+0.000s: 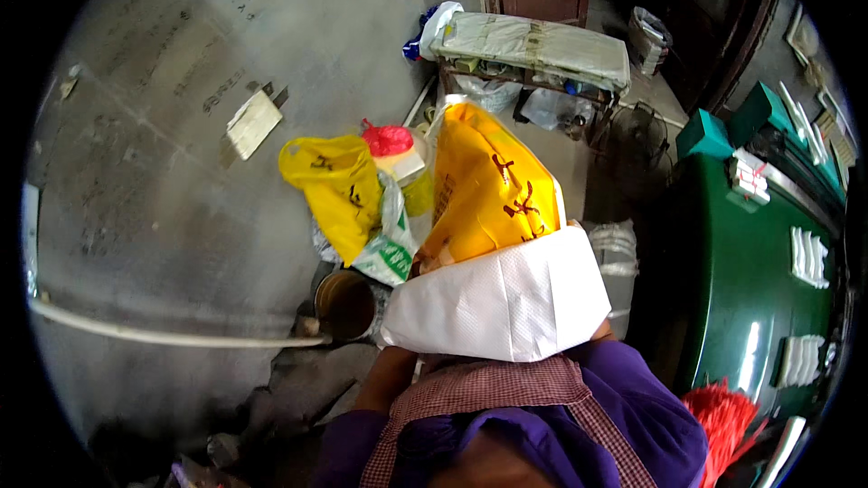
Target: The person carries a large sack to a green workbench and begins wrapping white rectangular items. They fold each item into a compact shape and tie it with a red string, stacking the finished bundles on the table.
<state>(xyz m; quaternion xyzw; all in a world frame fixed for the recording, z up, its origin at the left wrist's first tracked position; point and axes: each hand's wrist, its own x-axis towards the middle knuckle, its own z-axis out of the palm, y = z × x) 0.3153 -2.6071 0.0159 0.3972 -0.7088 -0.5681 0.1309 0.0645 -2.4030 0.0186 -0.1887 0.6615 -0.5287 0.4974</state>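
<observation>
1 yellow bag (495, 183) beyond 1 white textured wrap (506, 298), before my checked apron (479, 387); left hand (394, 358) at wrap's lower left, right hand (603, 332) lower right; both hands' fingers hidden, grip i cannot tell

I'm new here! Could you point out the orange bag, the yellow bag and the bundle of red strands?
orange bag (477, 190): head view, front face
yellow bag (337, 203): head view, middle of its side
bundle of red strands (720, 423): head view, middle strands
</observation>
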